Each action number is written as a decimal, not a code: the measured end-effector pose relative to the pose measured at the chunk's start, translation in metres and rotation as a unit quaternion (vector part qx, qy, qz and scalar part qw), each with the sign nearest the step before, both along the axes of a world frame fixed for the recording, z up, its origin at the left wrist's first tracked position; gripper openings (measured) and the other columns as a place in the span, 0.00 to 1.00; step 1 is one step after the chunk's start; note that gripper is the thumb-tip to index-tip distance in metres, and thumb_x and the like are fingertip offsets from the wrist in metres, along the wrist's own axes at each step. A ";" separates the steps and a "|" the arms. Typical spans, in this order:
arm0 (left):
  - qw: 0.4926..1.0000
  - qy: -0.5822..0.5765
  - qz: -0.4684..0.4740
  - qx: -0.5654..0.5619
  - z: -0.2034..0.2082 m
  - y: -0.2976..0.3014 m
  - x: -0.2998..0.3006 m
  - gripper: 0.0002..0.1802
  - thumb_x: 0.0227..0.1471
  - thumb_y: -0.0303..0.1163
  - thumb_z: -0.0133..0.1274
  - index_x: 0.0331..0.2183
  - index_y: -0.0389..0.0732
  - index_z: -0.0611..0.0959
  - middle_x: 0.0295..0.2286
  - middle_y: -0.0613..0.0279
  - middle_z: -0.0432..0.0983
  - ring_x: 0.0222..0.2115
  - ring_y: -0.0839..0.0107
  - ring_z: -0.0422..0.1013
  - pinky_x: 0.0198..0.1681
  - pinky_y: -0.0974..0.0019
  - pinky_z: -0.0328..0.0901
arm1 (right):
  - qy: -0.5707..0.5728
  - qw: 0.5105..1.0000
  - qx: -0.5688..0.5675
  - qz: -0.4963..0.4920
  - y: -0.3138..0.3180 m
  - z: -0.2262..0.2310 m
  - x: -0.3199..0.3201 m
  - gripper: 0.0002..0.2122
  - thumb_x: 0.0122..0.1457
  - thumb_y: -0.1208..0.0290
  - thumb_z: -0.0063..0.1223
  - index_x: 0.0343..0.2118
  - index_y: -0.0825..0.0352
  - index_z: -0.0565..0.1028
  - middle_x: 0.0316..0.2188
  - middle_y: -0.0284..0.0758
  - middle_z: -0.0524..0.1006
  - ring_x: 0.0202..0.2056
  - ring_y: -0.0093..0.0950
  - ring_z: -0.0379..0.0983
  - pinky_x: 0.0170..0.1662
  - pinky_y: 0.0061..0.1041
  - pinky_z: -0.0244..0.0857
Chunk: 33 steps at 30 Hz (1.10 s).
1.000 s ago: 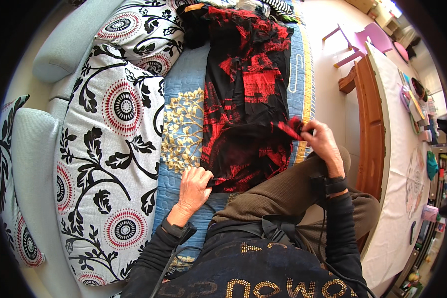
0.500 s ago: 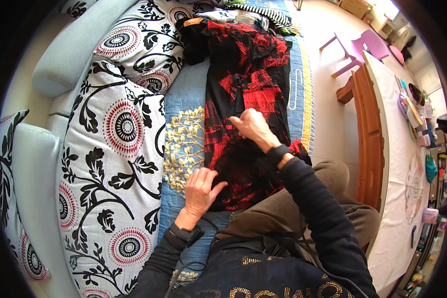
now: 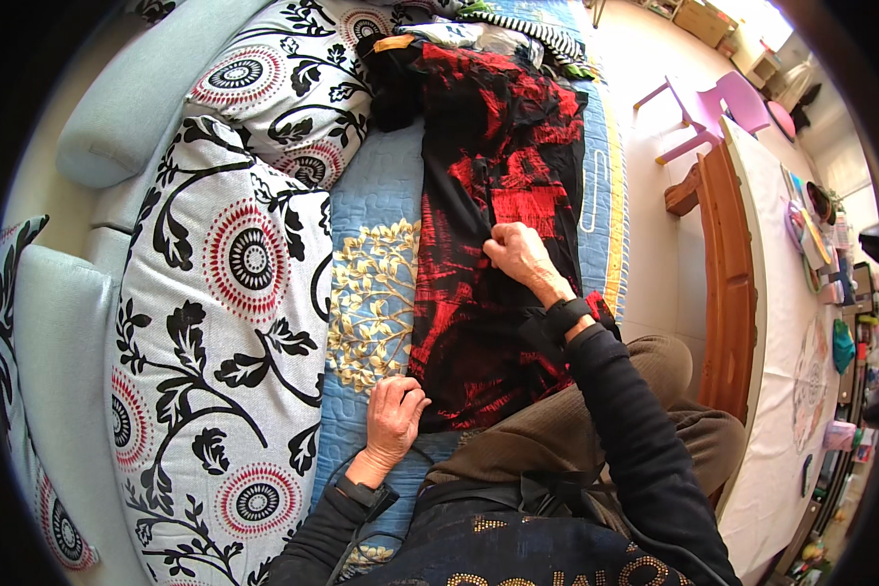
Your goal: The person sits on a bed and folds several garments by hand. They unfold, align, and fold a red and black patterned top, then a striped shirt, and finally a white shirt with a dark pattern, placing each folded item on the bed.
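Note:
A black and red patterned garment (image 3: pixel 537 195) lies stretched lengthwise in front of me, its near end by my crossed legs. My left hand (image 3: pixel 397 415) is closed at its near left corner, the curled fingers gripping the edge of the cloth. Around the middle of the garment, my right hand (image 3: pixel 520 256) pinches a fold of the fabric between thumb and fingers. What kind of garment it is cannot be made out. Beneath it spreads a blue quilted cover (image 3: pixel 376 190) with cream leaf embroidery.
White cushions (image 3: pixel 254 342) with black leaves and red rings line the left side, against a pale grey sofa (image 3: pixel 63 322). Other folded clothes (image 3: pixel 488 37) lie at the far end. To the right stand a wooden-edged table (image 3: pixel 731 283) and a pink chair (image 3: pixel 698 103).
My left hand has gone from spread fingers on the cloth to a closed grip at its corner. My right hand now pinches the fabric, and its red panels look smoother on the left.

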<state>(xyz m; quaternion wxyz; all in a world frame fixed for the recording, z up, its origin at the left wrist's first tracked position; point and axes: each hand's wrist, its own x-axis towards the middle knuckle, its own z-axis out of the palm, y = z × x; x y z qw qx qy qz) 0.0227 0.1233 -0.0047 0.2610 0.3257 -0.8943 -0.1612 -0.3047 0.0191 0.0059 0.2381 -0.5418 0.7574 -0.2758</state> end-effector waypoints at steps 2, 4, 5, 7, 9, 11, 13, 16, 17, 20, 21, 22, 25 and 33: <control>1.000 -0.011 -0.002 0.004 0.002 -0.001 0.000 0.13 0.41 0.27 0.68 0.30 0.41 0.80 0.37 0.61 0.74 0.41 0.55 0.70 0.45 0.55 0.65 | -0.073 0.996 0.049 0.003 -0.004 -0.001 -0.006 0.10 0.56 0.70 0.52 0.28 0.73 0.79 0.17 0.39 0.80 0.21 0.28 0.80 0.29 0.28 0.74; 0.999 -0.014 -0.014 0.030 0.009 -0.003 0.000 0.13 0.42 0.28 0.68 0.29 0.41 0.79 0.36 0.60 0.75 0.39 0.56 0.70 0.44 0.56 0.66 | -0.099 0.991 0.092 -0.017 -0.013 0.000 -0.010 0.11 0.56 0.70 0.51 0.27 0.74 0.80 0.18 0.39 0.80 0.20 0.28 0.79 0.28 0.28 0.75; 0.998 -0.028 -0.017 0.050 0.014 -0.006 -0.001 0.13 0.42 0.29 0.69 0.28 0.41 0.79 0.35 0.60 0.75 0.38 0.56 0.71 0.43 0.56 0.66 | -0.090 0.991 0.090 -0.037 -0.019 0.001 -0.012 0.11 0.56 0.70 0.51 0.27 0.74 0.80 0.18 0.39 0.81 0.19 0.28 0.79 0.28 0.28 0.75; 0.998 -0.015 -0.025 0.061 0.026 -0.016 -0.006 0.12 0.44 0.31 0.68 0.28 0.41 0.78 0.32 0.60 0.75 0.36 0.57 0.71 0.42 0.57 0.67 | -0.095 0.990 0.029 -0.099 -0.032 0.004 -0.016 0.15 0.59 0.64 0.55 0.25 0.74 0.80 0.17 0.41 0.80 0.18 0.29 0.79 0.28 0.30 0.75; 0.999 0.022 -0.026 0.036 0.038 -0.031 -0.018 0.12 0.47 0.32 0.68 0.29 0.41 0.79 0.29 0.60 0.75 0.32 0.56 0.71 0.40 0.57 0.67 | -0.066 0.990 -0.023 -0.125 -0.046 0.007 -0.019 0.20 0.59 0.56 0.57 0.26 0.74 0.81 0.18 0.42 0.80 0.20 0.33 0.80 0.30 0.33 0.76; 0.999 0.049 -0.007 0.005 0.043 -0.055 -0.043 0.11 0.48 0.31 0.67 0.30 0.41 0.80 0.30 0.60 0.76 0.34 0.56 0.72 0.40 0.57 0.68 | 0.002 0.986 -0.040 -0.162 -0.063 0.007 -0.019 0.28 0.56 0.42 0.60 0.30 0.71 0.81 0.24 0.48 0.82 0.28 0.45 0.82 0.37 0.41 0.75; 0.997 0.071 0.000 -0.041 0.041 -0.086 -0.071 0.12 0.48 0.30 0.67 0.34 0.40 0.81 0.34 0.59 0.77 0.38 0.55 0.73 0.43 0.57 0.69 | 0.027 0.981 -0.001 -0.193 -0.081 0.005 -0.015 0.29 0.55 0.41 0.59 0.36 0.70 0.79 0.37 0.52 0.82 0.41 0.50 0.80 0.45 0.46 0.73; 0.995 -0.028 -0.041 -0.085 0.028 -0.128 -0.101 0.25 0.55 0.39 0.61 0.52 0.41 0.78 0.55 0.54 0.72 0.57 0.54 0.67 0.59 0.55 0.62 | 0.072 0.988 -0.029 -0.134 -0.105 -0.001 -0.018 0.18 0.55 0.57 0.60 0.40 0.68 0.78 0.41 0.48 0.80 0.46 0.47 0.78 0.50 0.45 0.71; 0.994 -0.041 -0.048 -0.087 0.023 -0.135 -0.102 0.28 0.56 0.41 0.60 0.55 0.42 0.76 0.58 0.53 0.68 0.60 0.54 0.63 0.61 0.54 0.59 | 0.049 0.983 -0.112 -0.137 -0.110 -0.005 -0.020 0.16 0.54 0.61 0.59 0.40 0.67 0.78 0.39 0.47 0.80 0.42 0.47 0.78 0.47 0.43 0.72; 0.992 -0.088 -0.055 -0.070 0.005 -0.145 -0.103 0.34 0.57 0.45 0.56 0.62 0.44 0.70 0.65 0.52 0.59 0.66 0.53 0.55 0.67 0.52 0.51 | -0.021 0.980 -0.147 -0.132 -0.113 -0.013 -0.041 0.13 0.53 0.69 0.57 0.40 0.69 0.78 0.35 0.42 0.80 0.31 0.38 0.77 0.40 0.35 0.73; 0.991 -0.097 -0.056 -0.071 0.000 -0.146 -0.102 0.35 0.57 0.45 0.56 0.63 0.44 0.69 0.66 0.52 0.57 0.67 0.53 0.54 0.68 0.52 0.50 | -0.127 0.973 -0.102 -0.164 -0.112 -0.016 -0.045 0.11 0.55 0.72 0.55 0.40 0.69 0.78 0.33 0.36 0.79 0.28 0.28 0.75 0.34 0.28 0.73; 0.990 -0.101 -0.059 -0.074 -0.004 -0.145 -0.100 0.36 0.57 0.45 0.55 0.64 0.45 0.69 0.67 0.51 0.55 0.67 0.53 0.52 0.69 0.51 0.48 | -0.257 0.943 -0.053 -0.202 -0.109 -0.018 -0.052 0.14 0.57 0.73 0.56 0.45 0.71 0.76 0.36 0.35 0.79 0.32 0.24 0.76 0.34 0.24 0.74; 0.994 -0.077 -0.055 -0.061 -0.012 -0.146 -0.098 0.33 0.57 0.42 0.54 0.62 0.45 0.71 0.65 0.52 0.59 0.66 0.52 0.55 0.67 0.49 0.50 | -0.430 0.863 -0.098 -0.246 -0.113 -0.016 -0.065 0.26 0.58 0.66 0.62 0.55 0.76 0.67 0.41 0.39 0.77 0.37 0.27 0.77 0.36 0.27 0.76; 0.994 -0.072 -0.058 -0.055 -0.011 -0.148 -0.100 0.33 0.55 0.41 0.55 0.61 0.45 0.73 0.65 0.53 0.60 0.65 0.54 0.56 0.66 0.50 0.50 | -0.006 0.947 -0.094 -0.307 -0.174 0.012 -0.063 0.37 0.52 0.48 0.67 0.54 0.70 0.63 0.37 0.53 0.81 0.41 0.51 0.79 0.47 0.45 0.71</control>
